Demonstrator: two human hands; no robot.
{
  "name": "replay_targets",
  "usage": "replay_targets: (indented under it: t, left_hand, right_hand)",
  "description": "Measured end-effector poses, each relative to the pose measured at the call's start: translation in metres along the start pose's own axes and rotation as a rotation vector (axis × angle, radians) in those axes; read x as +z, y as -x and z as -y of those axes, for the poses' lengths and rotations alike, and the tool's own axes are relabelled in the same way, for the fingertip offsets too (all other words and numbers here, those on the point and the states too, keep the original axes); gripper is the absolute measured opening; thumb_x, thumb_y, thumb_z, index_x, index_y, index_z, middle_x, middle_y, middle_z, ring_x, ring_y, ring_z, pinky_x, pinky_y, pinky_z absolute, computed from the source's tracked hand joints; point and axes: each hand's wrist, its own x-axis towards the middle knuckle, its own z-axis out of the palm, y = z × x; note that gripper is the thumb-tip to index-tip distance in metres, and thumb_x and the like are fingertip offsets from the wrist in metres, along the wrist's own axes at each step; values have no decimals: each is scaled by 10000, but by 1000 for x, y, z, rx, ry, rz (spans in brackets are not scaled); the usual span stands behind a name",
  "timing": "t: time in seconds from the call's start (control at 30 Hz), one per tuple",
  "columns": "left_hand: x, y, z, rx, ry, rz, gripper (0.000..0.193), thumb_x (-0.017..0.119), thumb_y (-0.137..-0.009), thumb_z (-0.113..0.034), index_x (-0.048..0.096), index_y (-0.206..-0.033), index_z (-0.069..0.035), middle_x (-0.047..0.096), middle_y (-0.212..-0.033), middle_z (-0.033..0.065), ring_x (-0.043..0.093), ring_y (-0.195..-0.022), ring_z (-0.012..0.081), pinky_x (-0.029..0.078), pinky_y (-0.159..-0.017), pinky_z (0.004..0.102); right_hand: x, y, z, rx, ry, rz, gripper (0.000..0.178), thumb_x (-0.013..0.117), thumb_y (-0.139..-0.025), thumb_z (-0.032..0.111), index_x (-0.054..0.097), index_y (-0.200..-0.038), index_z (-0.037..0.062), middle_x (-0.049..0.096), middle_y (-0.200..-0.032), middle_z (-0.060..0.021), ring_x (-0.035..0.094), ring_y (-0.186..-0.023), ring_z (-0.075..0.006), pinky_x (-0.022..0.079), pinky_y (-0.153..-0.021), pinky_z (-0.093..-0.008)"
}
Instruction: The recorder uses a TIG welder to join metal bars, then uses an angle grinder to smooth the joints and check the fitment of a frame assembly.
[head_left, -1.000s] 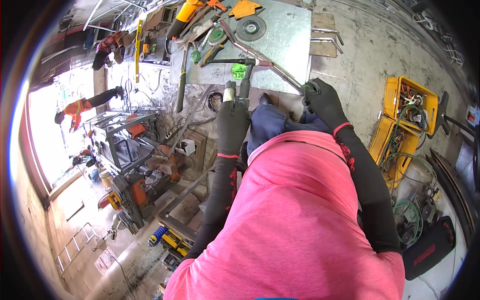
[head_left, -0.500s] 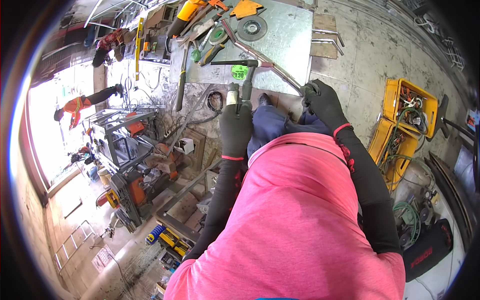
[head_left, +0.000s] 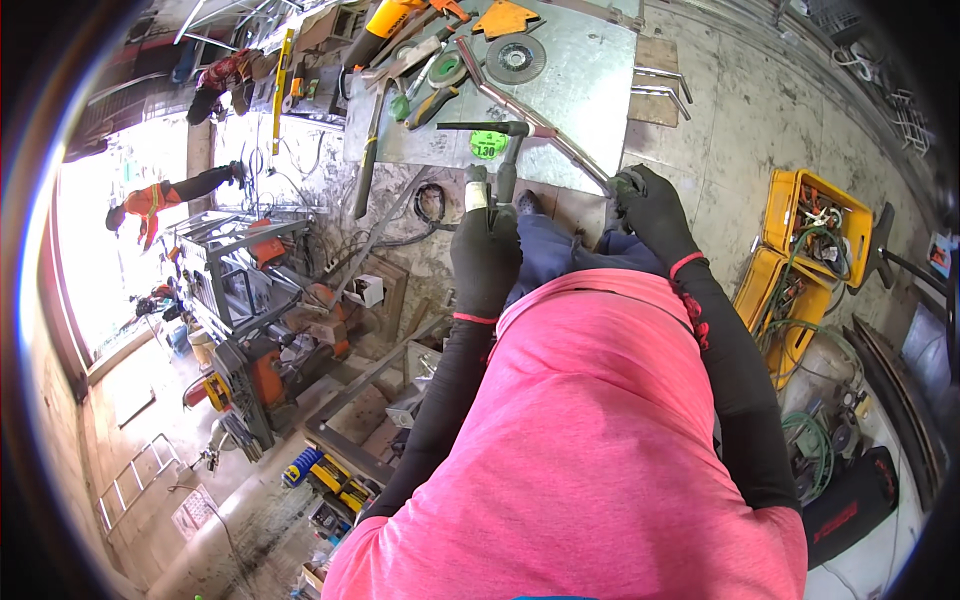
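Observation:
My left hand (head_left: pixel 486 250), in a dark glove, is closed around the handle of a TIG welding torch (head_left: pixel 510 165). The torch's long black back cap points left and its pinkish nozzle points right, toward a bent metal tube (head_left: pixel 545 130). A pale, light-banded piece (head_left: pixel 475 192) stands up beside the handle; I cannot tell what it is. The tube lies slantwise over the metal-topped table (head_left: pixel 590 80). My right hand (head_left: pixel 648 208), gloved too, has its fingers closed at the tube's near end. Its grip hides that end.
On the table lie a grinding disc (head_left: pixel 515 59), a hammer (head_left: pixel 370 155), a file-like handled tool (head_left: pixel 432 107) and an orange angled magnet (head_left: pixel 505 18). Yellow crates (head_left: pixel 783 300) with cables stand at right. Machines and metal frames (head_left: pixel 240 280) fill the left, where two other people are.
The whole view has shifted slightly, so the table and tools appear a little further right. Both hands keep their grips, and the torch stays close to the tube.

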Motion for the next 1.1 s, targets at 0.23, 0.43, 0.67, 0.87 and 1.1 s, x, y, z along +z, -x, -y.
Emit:
replay_targets:
  t: [0.23, 0.43, 0.67, 0.87, 1.1]
  left_hand:
    - [-1, -7, -3, -461, 837, -114, 178, 551, -1025, -136, 669, -983, -10, 643, -770, 94, 647, -637, 136, 509, -540, 348]
    - [11, -5, 59, 24, 435, -53, 221, 577, -1025, -183, 632, -962, 22, 677, -752, 106, 654, -617, 175, 516, -560, 354]
    - [11, -12, 50, 123, 269, 24, 246, 578, -1019, -190, 641, -966, 42, 694, -746, 144, 712, -653, 239, 545, -601, 403]
    - [6, -21, 57, 165, 90, 71, 272, 610, -1004, -210, 670, -961, 52, 724, -791, 212, 749, -730, 352, 559, -663, 473]
    - [-3, -25, 48, 143, -21, 107, 242, 624, -990, -193, 677, -964, 42, 698, -813, 275, 707, -779, 478, 526, -671, 541]
  right_hand:
    - [-3, 0, 3, 9, 30, -24, 196, 641, -1112, 183, 735, -1119, 11, 718, -784, -73, 632, -597, -126, 530, -556, -327]
    - [0, -1, 8, 8, -11, -6, 192, 621, -1120, 161, 734, -1104, 8, 702, -767, -68, 617, -577, -129, 518, -549, -327]
    - [0, 1, 11, 18, -11, -14, 193, 618, -1117, 159, 731, -1109, 2, 699, -760, -67, 616, -575, -129, 515, -552, -323]
    - [-1, 1, 9, -5, 12, -17, 203, 614, -1120, 171, 724, -1117, 0, 695, -760, -67, 613, -572, -127, 516, -548, -322]
    - [-1, 2, 11, 18, -6, -21, 214, 619, -1126, 188, 717, -1119, -1, 694, -769, -72, 623, -579, -132, 526, -538, -330]
